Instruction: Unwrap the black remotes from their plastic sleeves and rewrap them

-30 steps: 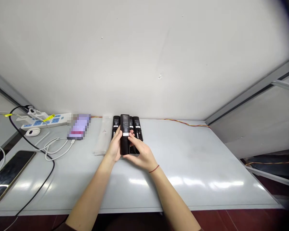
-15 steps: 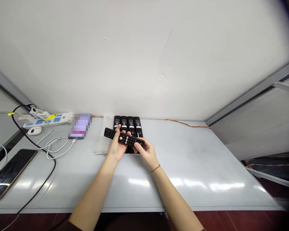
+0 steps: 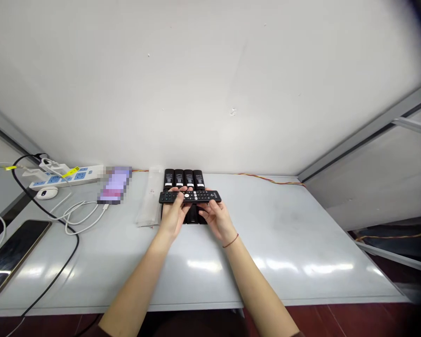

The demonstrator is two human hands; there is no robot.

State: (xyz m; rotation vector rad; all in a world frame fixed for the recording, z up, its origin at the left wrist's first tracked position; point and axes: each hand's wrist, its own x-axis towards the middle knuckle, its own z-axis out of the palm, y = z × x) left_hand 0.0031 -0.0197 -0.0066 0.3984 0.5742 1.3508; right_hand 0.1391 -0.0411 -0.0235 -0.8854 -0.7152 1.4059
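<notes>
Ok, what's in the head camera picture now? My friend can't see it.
A left hand and a right hand hold a black remote sideways, buttons showing, over four more remotes lined up on a grey table.

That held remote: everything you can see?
The remote is slim, black and plastic-looking, button face toward the camera: small dark keys, a round white one, a few pale ones; markings at the right end too small to read. Held crosswise, it partly hides the other remotes. The left hand holds its left part, thumb on the face; the right hand holds its right end.
</notes>
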